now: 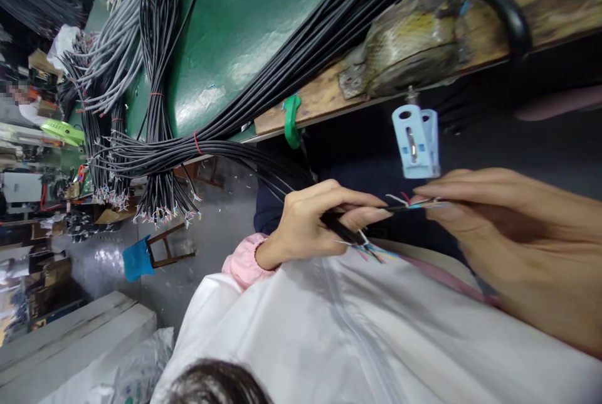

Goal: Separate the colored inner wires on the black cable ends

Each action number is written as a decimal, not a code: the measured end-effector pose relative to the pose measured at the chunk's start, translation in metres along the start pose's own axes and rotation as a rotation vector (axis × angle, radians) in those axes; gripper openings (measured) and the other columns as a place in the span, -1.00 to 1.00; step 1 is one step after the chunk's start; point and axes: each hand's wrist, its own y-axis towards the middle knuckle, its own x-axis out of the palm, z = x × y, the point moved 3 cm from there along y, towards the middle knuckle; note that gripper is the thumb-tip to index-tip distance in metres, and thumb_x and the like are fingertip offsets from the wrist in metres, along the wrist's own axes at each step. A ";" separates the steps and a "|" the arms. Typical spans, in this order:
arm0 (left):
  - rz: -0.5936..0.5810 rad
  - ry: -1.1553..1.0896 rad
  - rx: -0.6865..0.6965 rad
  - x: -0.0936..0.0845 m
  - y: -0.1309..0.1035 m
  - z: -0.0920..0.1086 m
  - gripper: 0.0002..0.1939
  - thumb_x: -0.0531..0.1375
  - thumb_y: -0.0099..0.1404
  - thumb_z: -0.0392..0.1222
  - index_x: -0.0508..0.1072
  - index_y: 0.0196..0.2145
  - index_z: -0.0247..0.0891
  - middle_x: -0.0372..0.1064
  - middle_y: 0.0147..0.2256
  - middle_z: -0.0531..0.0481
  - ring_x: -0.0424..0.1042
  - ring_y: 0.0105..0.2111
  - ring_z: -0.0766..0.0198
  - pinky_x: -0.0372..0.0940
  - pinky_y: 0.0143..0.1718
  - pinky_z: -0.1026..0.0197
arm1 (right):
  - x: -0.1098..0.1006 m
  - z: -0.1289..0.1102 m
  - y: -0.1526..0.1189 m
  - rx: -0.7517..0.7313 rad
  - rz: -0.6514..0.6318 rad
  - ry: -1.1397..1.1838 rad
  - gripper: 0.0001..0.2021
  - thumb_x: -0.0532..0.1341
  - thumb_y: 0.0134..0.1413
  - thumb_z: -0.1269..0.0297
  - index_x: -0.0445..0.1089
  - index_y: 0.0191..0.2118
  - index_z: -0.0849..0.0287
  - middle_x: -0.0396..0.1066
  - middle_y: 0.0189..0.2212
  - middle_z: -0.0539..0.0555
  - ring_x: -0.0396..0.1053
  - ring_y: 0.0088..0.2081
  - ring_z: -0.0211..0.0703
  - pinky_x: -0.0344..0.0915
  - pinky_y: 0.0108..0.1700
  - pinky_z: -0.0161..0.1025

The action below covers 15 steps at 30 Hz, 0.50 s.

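Observation:
My left hand (pixel 320 219) is closed around several black cables (pixel 339 227). One cable reaches out past its thumb and forefinger toward the other hand. Loose coloured wire ends (pixel 374 252) stick out below the left fingers. My right hand (pixel 512 234) pinches the thin coloured wires (pixel 414 204) at the end of that cable between thumb and fingertips. A white and a red wire stand apart just left of the pinch. Above the right fingertips hangs a light blue clothespin (pixel 414 143), apart from both hands.
The green table (pixel 239 21) bears long black cable bundles (pixel 277 65) tied with red, and grey cables (pixel 110 59). A wrapped lump (pixel 411 37) and a green clamp (pixel 292 120) sit at the wooden edge (pixel 324 93). A blue stool (pixel 138 258) stands on the floor.

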 end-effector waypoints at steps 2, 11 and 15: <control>-0.019 0.019 -0.036 0.001 -0.001 -0.002 -0.56 0.17 0.45 0.10 0.63 -0.28 -0.34 0.49 -0.47 0.02 0.38 -0.54 0.48 0.28 -0.48 0.41 | 0.000 -0.001 0.000 0.004 0.001 0.002 -0.83 0.36 0.17 -0.01 0.54 -0.38 -0.10 0.52 -0.37 0.06 0.45 -0.35 -0.09 0.33 -0.28 -0.04; -0.035 0.082 -0.154 0.004 0.000 -0.007 -0.44 0.23 0.32 0.29 0.64 -0.36 -0.35 0.44 -0.52 0.02 0.27 -0.58 0.48 0.22 -0.52 0.36 | 0.000 0.006 0.002 -0.123 0.050 0.003 -0.87 0.43 0.09 0.13 0.53 -0.41 -0.05 0.52 -0.44 0.03 0.45 -0.42 -0.15 0.36 -0.34 -0.12; 0.049 0.080 -0.087 0.006 -0.002 -0.008 -0.47 0.24 0.34 0.25 0.59 -0.43 -0.33 0.39 -0.54 0.05 0.26 -0.57 0.46 0.18 -0.53 0.34 | 0.009 0.020 0.002 -0.141 0.112 0.032 -0.86 0.41 0.10 0.15 0.53 -0.43 0.00 0.49 -0.52 0.01 0.42 -0.50 -0.18 0.27 -0.52 -0.23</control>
